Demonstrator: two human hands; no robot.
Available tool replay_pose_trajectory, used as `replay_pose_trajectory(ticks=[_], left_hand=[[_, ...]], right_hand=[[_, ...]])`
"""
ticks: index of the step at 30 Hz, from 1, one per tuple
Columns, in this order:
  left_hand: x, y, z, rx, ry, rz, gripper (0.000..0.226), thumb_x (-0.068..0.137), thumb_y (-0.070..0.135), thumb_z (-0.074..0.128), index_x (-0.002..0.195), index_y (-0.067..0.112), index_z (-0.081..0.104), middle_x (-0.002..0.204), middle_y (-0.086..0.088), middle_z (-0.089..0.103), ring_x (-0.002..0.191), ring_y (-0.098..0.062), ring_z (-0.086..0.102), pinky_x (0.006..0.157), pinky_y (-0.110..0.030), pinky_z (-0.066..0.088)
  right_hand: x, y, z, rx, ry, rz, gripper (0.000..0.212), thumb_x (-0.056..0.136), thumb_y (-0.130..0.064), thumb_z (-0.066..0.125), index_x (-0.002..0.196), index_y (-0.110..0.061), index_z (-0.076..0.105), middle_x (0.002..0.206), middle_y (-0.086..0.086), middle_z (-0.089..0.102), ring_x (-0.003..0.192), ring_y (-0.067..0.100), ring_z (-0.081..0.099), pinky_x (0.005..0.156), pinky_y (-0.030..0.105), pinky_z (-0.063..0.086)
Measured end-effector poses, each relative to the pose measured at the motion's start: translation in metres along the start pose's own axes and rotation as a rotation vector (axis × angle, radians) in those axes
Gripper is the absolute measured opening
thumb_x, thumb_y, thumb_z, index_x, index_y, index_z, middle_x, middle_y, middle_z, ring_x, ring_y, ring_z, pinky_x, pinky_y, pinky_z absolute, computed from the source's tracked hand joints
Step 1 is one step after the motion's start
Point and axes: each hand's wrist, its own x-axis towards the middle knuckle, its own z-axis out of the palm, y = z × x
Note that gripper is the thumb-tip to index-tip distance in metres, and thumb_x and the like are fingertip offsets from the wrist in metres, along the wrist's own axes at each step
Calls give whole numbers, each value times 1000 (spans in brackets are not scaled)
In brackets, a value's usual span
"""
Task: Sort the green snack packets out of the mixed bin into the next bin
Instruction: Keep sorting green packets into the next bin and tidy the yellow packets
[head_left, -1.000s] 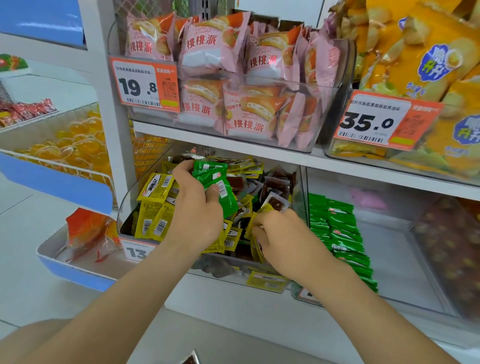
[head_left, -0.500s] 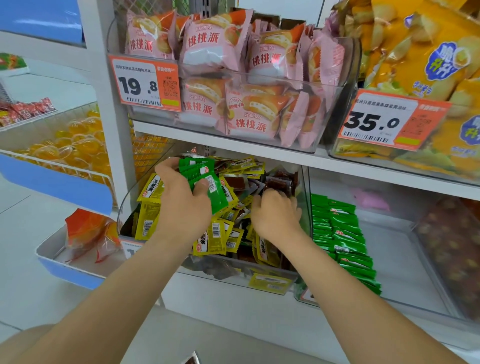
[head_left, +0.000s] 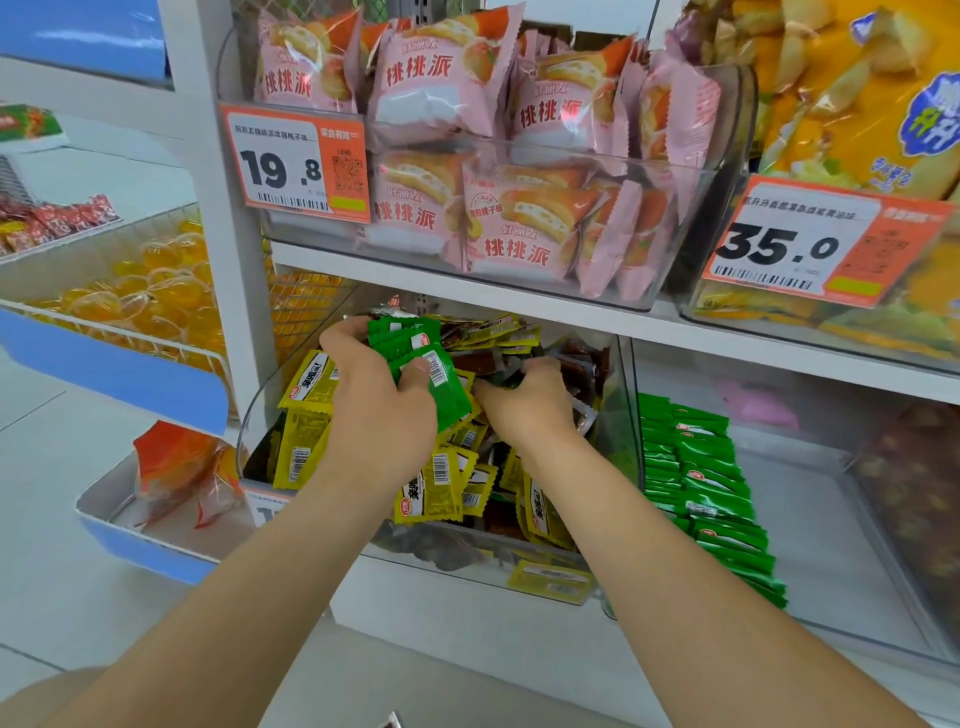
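Left hand (head_left: 374, 415) was over the left half of the mixed bin (head_left: 244, 447), thumb and fingers clamped round a fanned bunch of green packets (head_left: 415, 358), one barcode face up, held just above the pile. Right hand (head_left: 524, 408) was down in the middle of that bin, fingers curled into the loose stock. Fingertips were buried, so couldn't tell if it gripped anything. Bin contents: yellow packets (head_left: 306, 415) mostly left and front, brown packets (head_left: 582, 358) toward the back right, all jumbled. Next bin (head_left: 810, 519) sat touching the mixed bin's right wall. A sorted green row (head_left: 696, 478) lay overlapped front to back along its near side, just beside that wall. Directly above the mixed bin, one shelf up, was a clear tub of pink pie packs (head_left: 493, 156) with a 19.8 price tag (head_left: 298, 166) on its front
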Motion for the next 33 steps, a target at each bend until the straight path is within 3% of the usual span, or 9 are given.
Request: replay_pose_trajectory(ticks=[4,6,8,11,15,23,25,29,33], left_hand=[[2,-1,-2,33,19,24,42,104,2,55,125,26,28,125,-6,61,103,-23,71,68,-28,63],[2,0,-3,34,30,37,42,104,2,55,126,25,28,126,-8,60,103,-23,71,64,-24,62],[2,1,-4,16,40,35,41,104,1,55,126,24,28,127,-9,59,103,-23,70,58,-19,59],[1,3,-4,1,49,40,41,104,1,54,126,23,28,126,-10,58,100,-21,70,54,-15,55],[1,5,-5,-3,66,44,41,104,0,54,127,22,28,122,-5,56,94,-13,66,52,-12,52],[4,3,-14,1,58,17,41,103,-2,55,128,18,29,108,5,56,83,-12,68,50,-14,53],[4,2,-16,6,53,0,40,103,-2,55,124,20,28,106,5,55,83,-13,67,49,-14,52],[3,3,-17,11,49,-2,40,103,-2,55,123,20,28,105,3,54,83,-14,66,48,-13,51],[1,5,-17,15,44,8,42,103,-2,55,125,21,27,104,7,53,84,-12,66,49,-12,51]], right_hand=[[-3,-9,2,213,-2,64,59,73,-46,85,113,-14,57,109,6,66,102,24,64,86,40,60],[-3,-11,3,264,-18,83,35,84,-45,82,94,-17,64,95,3,69,93,21,65,85,38,59],[-2,-13,9,213,30,53,35,88,-49,76,83,-17,63,86,3,67,98,27,65,86,42,58],[-2,-14,14,105,81,-3,36,90,-47,73,98,-14,61,97,6,65,107,34,62,79,41,58],[-4,-12,10,85,109,-74,26,94,-34,73,107,-15,60,93,0,65,82,20,62,54,25,45],[-17,-12,-9,17,94,-148,55,96,-29,73,144,-20,49,123,5,61,118,31,60,91,38,54],[-20,-16,-20,-57,129,-171,49,96,-28,72,139,-18,53,129,11,61,119,33,60,88,37,52],[-38,-25,-50,-388,221,-395,19,98,-22,69,105,-10,55,91,8,62,96,36,64,70,33,43],[-56,-19,-65,-776,202,-684,42,90,-10,76,126,-17,55,102,14,68,95,36,63,68,37,45]])
